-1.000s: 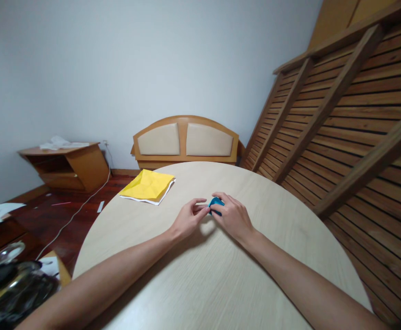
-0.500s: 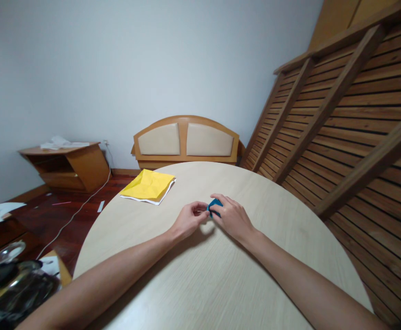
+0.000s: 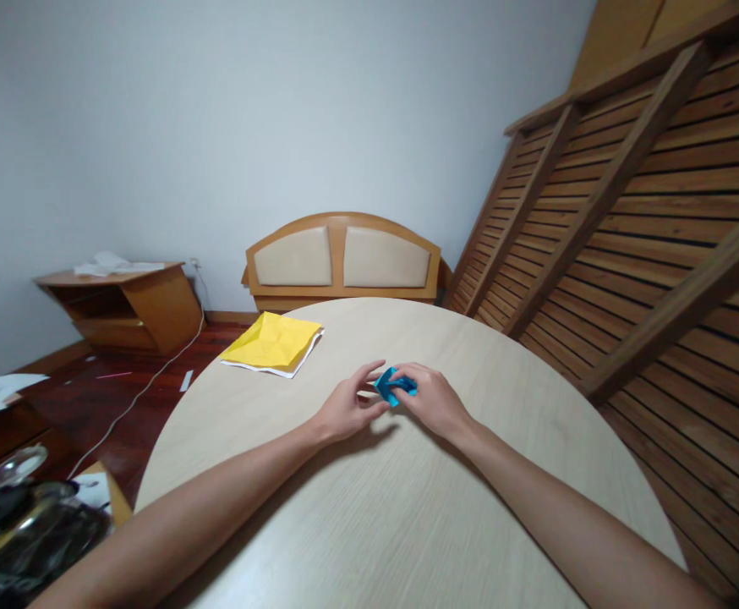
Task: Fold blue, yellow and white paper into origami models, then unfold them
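Note:
A small piece of folded blue paper (image 3: 387, 386) is pinched between the thumb and fingers of my right hand (image 3: 433, 402), just above the middle of the table. Its left side fans out into points, while the right part is covered by my fingers. My left hand (image 3: 346, 408) is at its left with thumb and fingers parted. The left fingertips come close to the paper's edge; whether they touch it I cannot tell.
Both forearms extend over a round pale wooden table (image 3: 357, 541). Crinkled yellow paper (image 3: 274, 340) lies on white sheets at the far left of the tabletop. A slatted wooden frame (image 3: 598, 254) leans along the right, and a headboard (image 3: 344, 258) stands behind.
The blue paper has turned in my right hand, and more of its folded points show. My left thumb and fingers have spread farther apart.

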Demonstrator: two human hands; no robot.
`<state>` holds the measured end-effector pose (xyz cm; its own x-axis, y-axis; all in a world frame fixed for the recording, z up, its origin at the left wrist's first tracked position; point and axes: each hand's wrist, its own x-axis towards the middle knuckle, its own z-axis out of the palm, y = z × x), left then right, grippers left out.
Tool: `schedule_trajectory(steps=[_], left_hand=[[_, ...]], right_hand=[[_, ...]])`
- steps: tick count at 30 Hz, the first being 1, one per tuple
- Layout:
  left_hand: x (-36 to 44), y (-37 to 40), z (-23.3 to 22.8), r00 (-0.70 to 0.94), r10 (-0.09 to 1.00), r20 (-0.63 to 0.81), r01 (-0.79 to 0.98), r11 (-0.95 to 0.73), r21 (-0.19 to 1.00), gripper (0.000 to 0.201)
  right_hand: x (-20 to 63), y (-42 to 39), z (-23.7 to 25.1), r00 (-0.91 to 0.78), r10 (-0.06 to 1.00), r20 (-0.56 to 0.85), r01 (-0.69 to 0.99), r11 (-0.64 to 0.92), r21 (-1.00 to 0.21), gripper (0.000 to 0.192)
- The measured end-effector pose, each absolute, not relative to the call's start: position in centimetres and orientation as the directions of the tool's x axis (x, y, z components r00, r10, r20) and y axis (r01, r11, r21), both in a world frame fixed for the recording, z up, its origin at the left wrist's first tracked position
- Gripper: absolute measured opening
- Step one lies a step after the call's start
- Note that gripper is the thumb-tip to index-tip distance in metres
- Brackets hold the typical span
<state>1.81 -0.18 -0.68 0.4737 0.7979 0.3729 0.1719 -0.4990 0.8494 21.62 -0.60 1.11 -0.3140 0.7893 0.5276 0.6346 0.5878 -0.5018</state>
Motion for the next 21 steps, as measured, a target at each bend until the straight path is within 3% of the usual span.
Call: schedule_trajectory(steps=[5, 14, 18, 21], left_hand=[[1.4, 0.0, -0.6, 0.518, 0.719, 0.463, 0.27, -0.652, 0.709, 0.045], [1.0, 0.8, -0.6, 0.472, 0.733, 0.489, 0.246, -0.642, 0.726, 0.025], [0.9, 0.8, -0.5, 0.483, 0.738, 0.471, 0.238, -0.628, 0.741, 0.024], [1.0, 0.6, -0.5, 0.499, 0.72, 0.483, 0.21, -0.641, 0.738, 0.024]], right_hand=[[21.5, -0.6, 1.2, -0.285, 0.81, 0.512, 0.63, 0.561, -0.537, 0.015], [22.5, -0.7, 1.6, -0.361, 0.819, 0.446, 0.505, 0.574, -0.645, 0.023], [23.0, -0.2, 1.4, -0.385, 0.814, 0.436, 0.446, 0.577, -0.684, 0.008], [23.2, -0.1, 1.4, -0.404, 0.799, 0.446, 0.479, 0.6, -0.64, 0.005]])
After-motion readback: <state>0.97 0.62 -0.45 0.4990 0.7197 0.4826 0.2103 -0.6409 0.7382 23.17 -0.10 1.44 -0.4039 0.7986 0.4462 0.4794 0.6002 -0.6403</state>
